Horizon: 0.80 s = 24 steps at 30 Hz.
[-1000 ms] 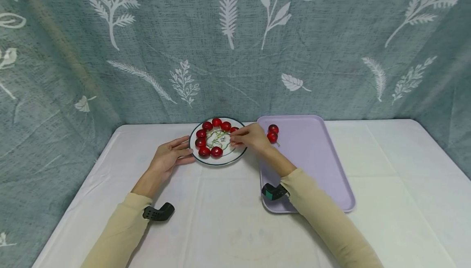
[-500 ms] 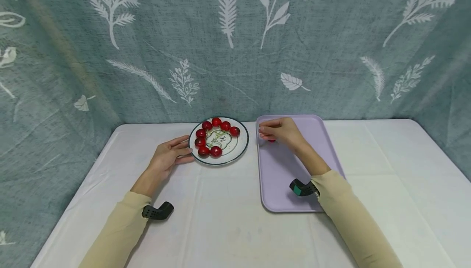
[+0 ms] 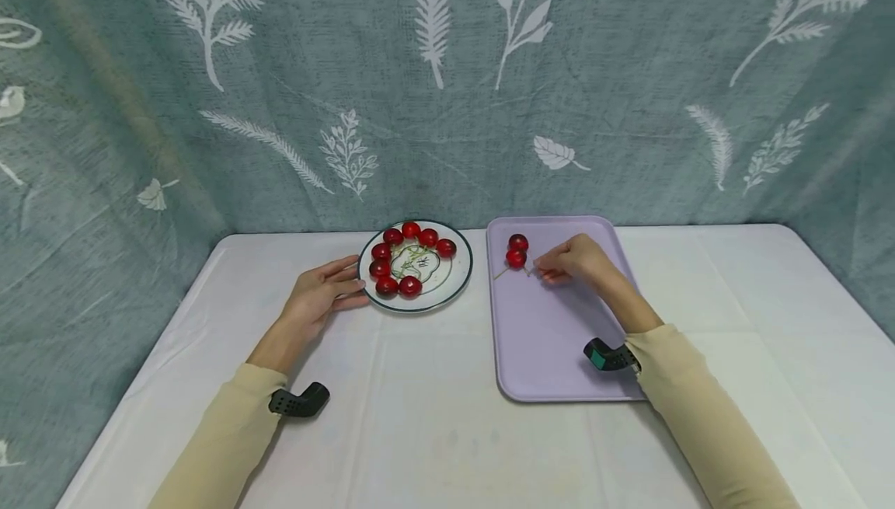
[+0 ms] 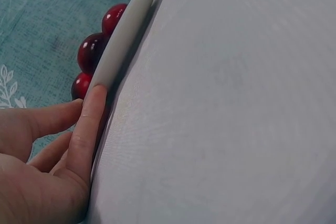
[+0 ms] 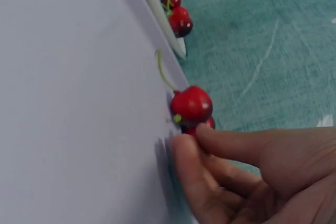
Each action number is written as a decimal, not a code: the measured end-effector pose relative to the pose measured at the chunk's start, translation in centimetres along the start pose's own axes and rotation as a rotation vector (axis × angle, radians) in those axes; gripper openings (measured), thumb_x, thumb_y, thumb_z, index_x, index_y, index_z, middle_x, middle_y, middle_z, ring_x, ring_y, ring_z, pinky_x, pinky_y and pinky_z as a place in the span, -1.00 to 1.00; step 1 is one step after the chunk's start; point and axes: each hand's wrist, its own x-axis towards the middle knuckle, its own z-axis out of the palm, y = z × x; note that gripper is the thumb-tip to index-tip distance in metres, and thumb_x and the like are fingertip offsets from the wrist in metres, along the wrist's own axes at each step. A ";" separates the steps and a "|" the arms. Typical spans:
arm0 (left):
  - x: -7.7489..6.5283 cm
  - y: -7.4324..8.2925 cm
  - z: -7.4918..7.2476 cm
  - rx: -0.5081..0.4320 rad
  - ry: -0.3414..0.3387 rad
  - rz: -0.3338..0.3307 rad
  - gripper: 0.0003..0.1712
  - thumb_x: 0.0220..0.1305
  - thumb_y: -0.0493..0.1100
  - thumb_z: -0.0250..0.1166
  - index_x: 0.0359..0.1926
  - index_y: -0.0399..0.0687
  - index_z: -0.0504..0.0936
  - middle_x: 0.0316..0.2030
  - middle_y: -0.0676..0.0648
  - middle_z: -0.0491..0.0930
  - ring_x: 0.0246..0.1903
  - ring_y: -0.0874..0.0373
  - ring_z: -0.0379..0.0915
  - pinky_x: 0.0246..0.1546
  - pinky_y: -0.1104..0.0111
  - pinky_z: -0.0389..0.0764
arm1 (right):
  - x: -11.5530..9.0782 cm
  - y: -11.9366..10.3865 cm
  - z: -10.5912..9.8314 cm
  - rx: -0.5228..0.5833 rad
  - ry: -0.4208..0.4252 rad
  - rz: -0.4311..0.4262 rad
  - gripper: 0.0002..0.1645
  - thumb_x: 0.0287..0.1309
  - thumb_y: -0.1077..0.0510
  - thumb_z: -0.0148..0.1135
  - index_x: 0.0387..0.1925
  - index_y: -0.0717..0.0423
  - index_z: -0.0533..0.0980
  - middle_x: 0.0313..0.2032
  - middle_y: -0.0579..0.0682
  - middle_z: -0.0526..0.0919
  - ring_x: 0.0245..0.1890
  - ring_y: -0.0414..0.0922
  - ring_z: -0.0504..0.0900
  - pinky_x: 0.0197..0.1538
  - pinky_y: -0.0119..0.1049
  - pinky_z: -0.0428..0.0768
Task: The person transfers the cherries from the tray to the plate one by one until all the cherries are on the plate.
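A white plate (image 3: 457, 276) with a dark rim stands at the table's back, carrying several red cherries (image 3: 410, 286) in a partial ring, their green stems pointing inward. At the plate's left edge my left hand (image 3: 318, 299) pinches the rim; in the left wrist view a finger (image 4: 90, 124) lies against its underside. On the lilac tray (image 3: 559, 353), two cherries (image 3: 516, 259) touch near the back left corner. Just right of their stems hovers my right hand (image 3: 573, 260). Its thumb and forefinger are close together by the cherry (image 5: 193, 104), with no cherry between them.
A white cloth (image 3: 419, 416) covers the table. Behind it hangs a green curtain (image 3: 391, 105) with white leaf prints. The plate stands a little left of the tray.
My right hand has left the plate's right side, where a cherry now lies uncovered. It passed over the tray's cherries to their right side. My left hand stays at the rim.
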 end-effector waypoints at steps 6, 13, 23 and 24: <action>-0.1 0.0 -0.2 0.003 0.004 0.003 -0.29 0.36 -0.48 0.10 0.48 -0.26 0.13 0.40 -0.38 0.16 -0.27 0.28 0.64 -0.10 0.35 0.73 | 0.1 0.0 -0.1 -0.068 -0.075 0.092 -0.57 0.35 0.13 0.20 -0.24 0.55 0.61 -0.61 -0.01 0.67 -0.64 -0.26 0.64 -0.45 -0.43 0.74; -0.1 0.0 -0.2 0.004 0.018 0.002 -0.30 0.37 -0.48 0.09 0.48 -0.25 0.14 0.39 -0.38 0.19 -0.28 0.29 0.64 -0.11 0.36 0.74 | 0.7 -1.1 0.8 -0.290 -0.035 0.092 -0.57 0.19 0.03 0.38 -0.43 0.41 0.67 -0.65 -0.03 0.66 -0.68 -0.25 0.63 -0.47 -0.40 0.74; 0.1 -0.3 0.0 -0.012 0.007 0.008 -0.30 0.35 -0.49 0.10 0.47 -0.27 0.15 0.37 -0.38 0.21 -0.27 0.26 0.65 -0.12 0.35 0.74 | 1.4 -2.2 1.5 -0.470 -0.006 0.110 -0.68 0.03 0.09 0.49 -0.61 0.27 0.68 -0.74 -0.08 0.63 -0.73 -0.28 0.60 -0.55 -0.48 0.67; 0.1 -0.3 0.0 -0.013 0.007 0.009 -0.30 0.35 -0.49 0.10 0.47 -0.28 0.15 0.38 -0.38 0.20 -0.27 0.26 0.65 -0.12 0.35 0.74 | 1.4 -2.2 1.4 -0.462 -0.009 0.108 -0.70 0.03 0.12 0.48 -0.59 0.29 0.68 -0.74 -0.07 0.63 -0.73 -0.28 0.60 -0.54 -0.47 0.67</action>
